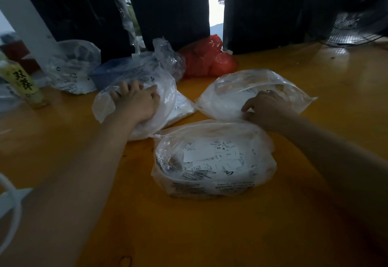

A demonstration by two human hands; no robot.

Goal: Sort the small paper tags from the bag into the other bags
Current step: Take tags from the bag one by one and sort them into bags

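Three clear plastic bags lie on the orange table (210, 235). The nearest bag (212, 159) in the middle holds many small white paper tags (212, 155) with black print. My left hand (136, 101) rests flat on top of the left bag (163, 96), fingers spread and fairly straight. My right hand (264, 109) has its fingers curled onto the near edge of the right bag (247, 90), pinching the plastic. What lies under that hand is hidden.
More clear bags (73, 69) and a red plastic bag (207, 59) sit at the back by dark upright panels (172, 8). A yellow-green bottle (23, 84) stands at far left. A fan (357, 27) is at back right.
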